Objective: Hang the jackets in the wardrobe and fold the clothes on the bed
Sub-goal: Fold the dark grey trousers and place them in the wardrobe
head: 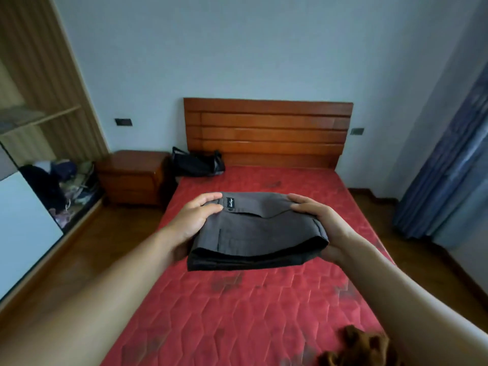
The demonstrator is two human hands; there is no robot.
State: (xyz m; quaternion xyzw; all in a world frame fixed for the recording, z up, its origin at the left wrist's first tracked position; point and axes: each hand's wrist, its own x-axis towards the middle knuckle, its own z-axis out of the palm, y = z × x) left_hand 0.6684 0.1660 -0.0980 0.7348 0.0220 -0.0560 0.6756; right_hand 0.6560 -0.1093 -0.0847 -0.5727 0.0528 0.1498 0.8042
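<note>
Head view. Brown crumpled cloth garment [359,350] lies at the near right edge of the red quilted mattress [237,313], partly cut off by the frame. Both bare forearms reach forward over the bed.

Hands: left hand [192,220] grips the left end of the folded dark grey cloth trousers [253,233], thumb on top and fingers below. Right hand [319,223] grips the right end, fingers curled over the far edge. The hands are apart, with the bundle clamped between them. The trousers are folded into a thick flat stack, held over the middle of the mattress with a shadow under the near edge.

Surface: the mattress has a hexagon stitch pattern with dark smudges and no sheet.

Room: slatted red-brown wooden headboard [266,130] stands against a pale blue wall. A black soft bag [196,162] sits at the far left corner of the bed, beside a red-brown wooden nightstand [132,175]. An open light-wood wardrobe [39,88] stands at left, with mixed clothes [66,180] heaped on its bottom. Blue curtain [449,154] at right. Brown wooden floor [105,247].

Writing: a small black label [230,202] at the waistband carries white script, too small to read.
</note>
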